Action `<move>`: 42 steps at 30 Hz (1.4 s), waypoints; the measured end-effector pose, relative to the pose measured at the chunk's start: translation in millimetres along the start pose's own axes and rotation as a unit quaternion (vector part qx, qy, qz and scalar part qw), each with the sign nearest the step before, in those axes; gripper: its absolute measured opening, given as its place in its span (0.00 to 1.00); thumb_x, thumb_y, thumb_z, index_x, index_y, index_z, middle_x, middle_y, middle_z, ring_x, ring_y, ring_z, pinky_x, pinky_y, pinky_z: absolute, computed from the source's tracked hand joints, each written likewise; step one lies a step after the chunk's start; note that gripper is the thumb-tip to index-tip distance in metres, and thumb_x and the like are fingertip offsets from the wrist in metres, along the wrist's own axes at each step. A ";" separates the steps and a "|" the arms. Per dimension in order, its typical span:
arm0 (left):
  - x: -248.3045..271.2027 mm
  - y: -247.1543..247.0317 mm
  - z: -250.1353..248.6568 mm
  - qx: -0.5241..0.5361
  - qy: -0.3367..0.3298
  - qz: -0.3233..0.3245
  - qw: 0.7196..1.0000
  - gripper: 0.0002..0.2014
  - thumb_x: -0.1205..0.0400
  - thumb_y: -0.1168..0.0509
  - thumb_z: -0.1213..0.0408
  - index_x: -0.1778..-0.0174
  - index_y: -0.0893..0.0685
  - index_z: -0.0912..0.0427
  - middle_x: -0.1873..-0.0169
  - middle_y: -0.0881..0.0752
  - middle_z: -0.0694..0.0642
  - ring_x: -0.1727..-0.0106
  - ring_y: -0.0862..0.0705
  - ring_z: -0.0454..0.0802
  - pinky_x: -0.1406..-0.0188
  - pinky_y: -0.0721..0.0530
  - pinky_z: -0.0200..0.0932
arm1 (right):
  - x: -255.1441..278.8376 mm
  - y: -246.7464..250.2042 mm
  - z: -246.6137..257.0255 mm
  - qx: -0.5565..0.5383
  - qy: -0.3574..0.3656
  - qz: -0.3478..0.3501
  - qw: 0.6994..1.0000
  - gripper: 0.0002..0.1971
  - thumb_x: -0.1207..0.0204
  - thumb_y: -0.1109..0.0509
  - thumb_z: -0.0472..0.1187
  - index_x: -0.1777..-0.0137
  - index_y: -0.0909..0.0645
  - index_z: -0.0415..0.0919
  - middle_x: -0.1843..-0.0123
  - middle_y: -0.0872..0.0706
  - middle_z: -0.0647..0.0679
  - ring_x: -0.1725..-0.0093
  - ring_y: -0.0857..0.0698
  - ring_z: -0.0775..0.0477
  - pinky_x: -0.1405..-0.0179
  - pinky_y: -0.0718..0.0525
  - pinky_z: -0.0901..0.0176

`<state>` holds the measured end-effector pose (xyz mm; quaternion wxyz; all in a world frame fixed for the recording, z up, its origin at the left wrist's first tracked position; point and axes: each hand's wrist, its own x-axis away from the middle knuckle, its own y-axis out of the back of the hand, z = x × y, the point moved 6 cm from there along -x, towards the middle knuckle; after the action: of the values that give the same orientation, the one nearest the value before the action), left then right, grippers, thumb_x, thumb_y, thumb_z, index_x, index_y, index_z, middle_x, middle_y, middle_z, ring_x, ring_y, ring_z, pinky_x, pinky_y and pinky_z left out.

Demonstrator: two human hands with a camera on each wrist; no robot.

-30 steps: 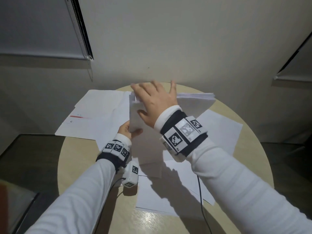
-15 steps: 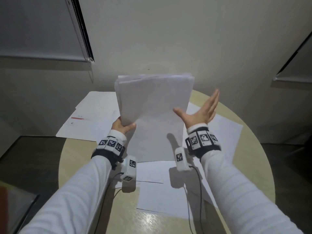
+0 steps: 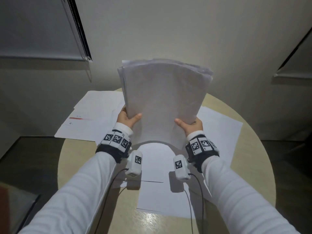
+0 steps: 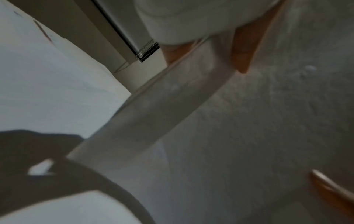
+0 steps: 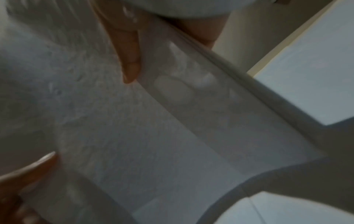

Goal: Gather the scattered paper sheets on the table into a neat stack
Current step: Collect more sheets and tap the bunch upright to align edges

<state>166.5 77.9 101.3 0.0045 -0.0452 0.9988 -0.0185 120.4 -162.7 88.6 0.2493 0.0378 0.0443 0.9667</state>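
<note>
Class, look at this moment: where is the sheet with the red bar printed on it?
In the head view, the sheet with the red bar lies flat at the table's far left edge, left of the left hand gripping the raised stack.

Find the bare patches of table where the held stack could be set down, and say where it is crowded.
Bare wood shows along the table's left edge beside the left hand, and at the near rim below the front sheet. The far right rim is also bare. The middle is crowded with loose sheets under the stack gripped by both hands, right hand.
</note>
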 end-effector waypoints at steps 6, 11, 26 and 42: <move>4.2 4.0 0.4 -0.110 0.013 -0.045 0.993 0.35 0.32 0.24 0.75 0.29 0.30 0.68 0.39 0.21 0.57 0.36 0.23 0.49 0.31 0.31 0.37 | -0.8 2.9 11.4 0.013 0.024 -0.019 0.999 0.28 0.40 0.19 0.26 0.43 0.25 0.43 0.53 0.18 0.49 0.50 0.18 0.48 0.46 0.21 0.60; 2.5 -2.6 1.6 -0.070 0.018 -0.010 0.997 0.33 0.32 0.27 0.82 0.30 0.29 0.74 0.35 0.20 0.64 0.33 0.22 0.53 0.37 0.26 0.28 | -0.6 2.5 10.2 0.023 0.034 -0.006 0.999 0.28 0.36 0.20 0.31 0.36 0.25 0.34 0.46 0.16 0.45 0.48 0.18 0.50 0.43 0.21 0.59; 1.7 0.5 2.0 -0.115 0.034 -0.065 0.991 0.26 0.23 0.30 0.57 0.34 0.23 0.70 0.37 0.17 0.63 0.33 0.21 0.56 0.28 0.28 0.44 | -8.8 -3.9 0.3 0.110 0.015 0.039 0.993 0.10 0.25 0.27 0.41 0.51 0.14 0.33 0.54 0.11 0.37 0.56 0.18 0.48 0.46 0.18 0.51; 9.6 3.7 -77.5 0.017 -0.064 -0.081 0.995 0.67 0.55 0.41 0.16 0.33 0.26 0.70 0.42 0.16 0.61 0.41 0.16 0.50 0.36 0.20 0.52 | -10.9 1.7 -22.3 0.016 -0.020 0.057 0.998 0.13 0.29 0.27 0.26 0.67 0.21 0.44 0.82 0.17 0.66 0.78 0.18 0.71 0.69 0.20 0.80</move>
<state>155.8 83.6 178.6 0.0673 -0.1272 0.9890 -0.0334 127.0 -170.9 66.1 0.1939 0.0640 0.0525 0.9775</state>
